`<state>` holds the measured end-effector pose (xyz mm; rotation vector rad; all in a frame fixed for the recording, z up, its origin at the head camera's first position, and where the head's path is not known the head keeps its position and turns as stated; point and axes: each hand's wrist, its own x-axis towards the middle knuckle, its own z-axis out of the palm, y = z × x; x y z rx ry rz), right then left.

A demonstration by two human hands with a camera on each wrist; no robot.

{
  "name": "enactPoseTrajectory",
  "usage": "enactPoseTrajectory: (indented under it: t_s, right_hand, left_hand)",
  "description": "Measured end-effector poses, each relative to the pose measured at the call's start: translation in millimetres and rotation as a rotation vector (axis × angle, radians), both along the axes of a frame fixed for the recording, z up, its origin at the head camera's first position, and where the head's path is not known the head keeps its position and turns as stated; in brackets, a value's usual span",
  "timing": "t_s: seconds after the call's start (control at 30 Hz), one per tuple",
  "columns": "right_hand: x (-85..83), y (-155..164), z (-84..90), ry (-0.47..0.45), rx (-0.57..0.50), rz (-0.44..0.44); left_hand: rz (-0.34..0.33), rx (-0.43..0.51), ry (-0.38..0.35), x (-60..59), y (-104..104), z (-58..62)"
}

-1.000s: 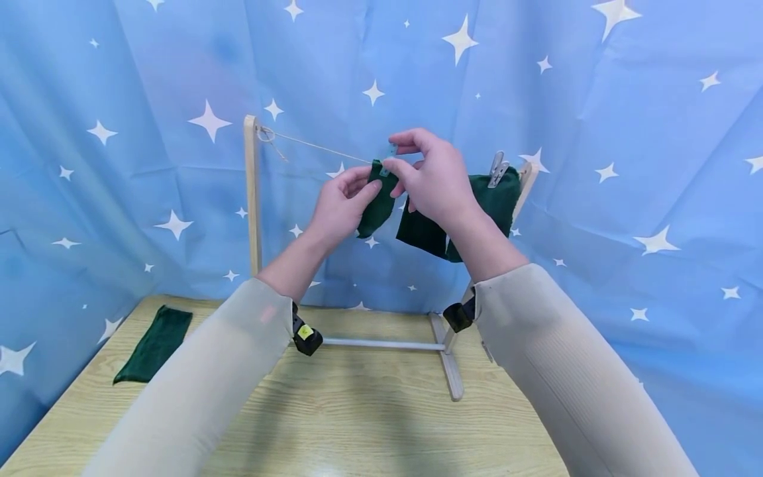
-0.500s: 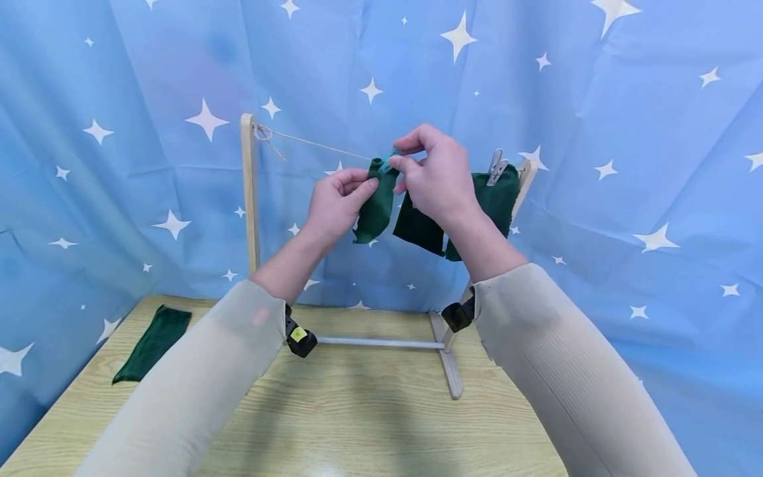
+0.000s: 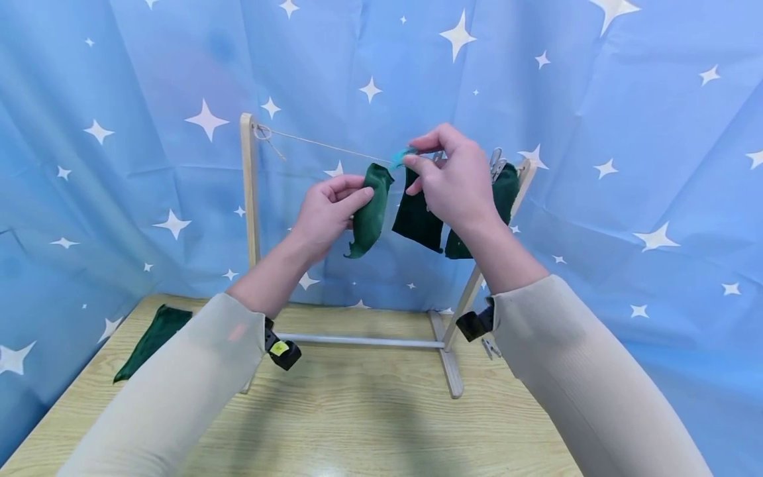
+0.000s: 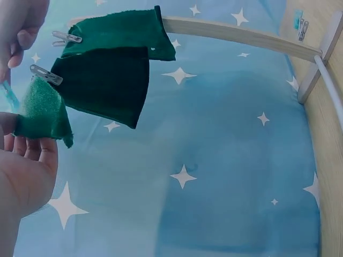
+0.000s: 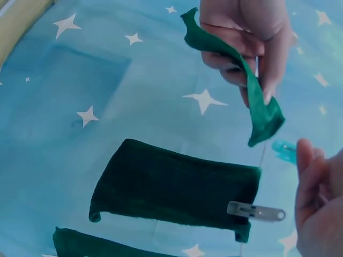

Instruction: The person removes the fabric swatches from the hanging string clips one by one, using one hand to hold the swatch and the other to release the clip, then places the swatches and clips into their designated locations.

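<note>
Beside the taut string line (image 3: 322, 144), the left hand (image 3: 324, 212) grips a soft, fuzzy dark green cloth strip (image 3: 366, 209) while the right hand (image 3: 456, 179) pinches a small turquoise plastic clothespin (image 3: 402, 156).

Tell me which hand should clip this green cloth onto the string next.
Probably right: the right hand already pinches the blue clothespin at the string, while the left hand holds the green cloth.
</note>
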<state>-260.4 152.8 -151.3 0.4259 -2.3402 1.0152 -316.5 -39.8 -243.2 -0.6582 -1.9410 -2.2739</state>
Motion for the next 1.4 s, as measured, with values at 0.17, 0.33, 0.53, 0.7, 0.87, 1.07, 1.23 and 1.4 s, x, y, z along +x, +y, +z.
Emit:
enactPoseTrajectory:
  t_s: [0.17,0.33,0.53,0.7,0.87,1.07,1.23,1.4]
  right_hand:
    - [16.8,16,-9.3,0.003,-0.046,0.026]
    - [36.1,39,-28.1,-0.042,-0.117,0.049]
    - [58.5,77,-67.1,-0.123,-0.153,0.040]
    - [73.4,113,-107.2,-0.247,-0.187,-0.015]
    - [84.5,147,-146.7,-0.368,-0.195,-0.121]
    - [88.5,184,-192.3,-0.491,-0.224,-0.212]
    - [87.3,218,-229.5,-0.568,-0.274,-0.279]
    - [84.8,250,-264.6,-0.648,-0.303,-0.362]
  left_hand:
    - [-0.021,-0.028,-0.076,11.7,-11,-6.4]
    - [-0.017,-0.084,-0.123,22.3,-28,-16.3]
    - [-0.032,-0.179,-0.138,34.9,-49,-35.1]
    - [-0.066,-0.228,-0.181,48.4,-60,-55.5]
    - [-0.077,-0.263,-0.229,58.7,-69,-82.0]
    - [-0.083,-0.294,-0.296,67.0,-81,-119.4]
    - [-0.061,-0.309,-0.351,72.7,-88,-144.1]
    - [-0.057,-0.323,-0.371,77.4,-93,-161.8]
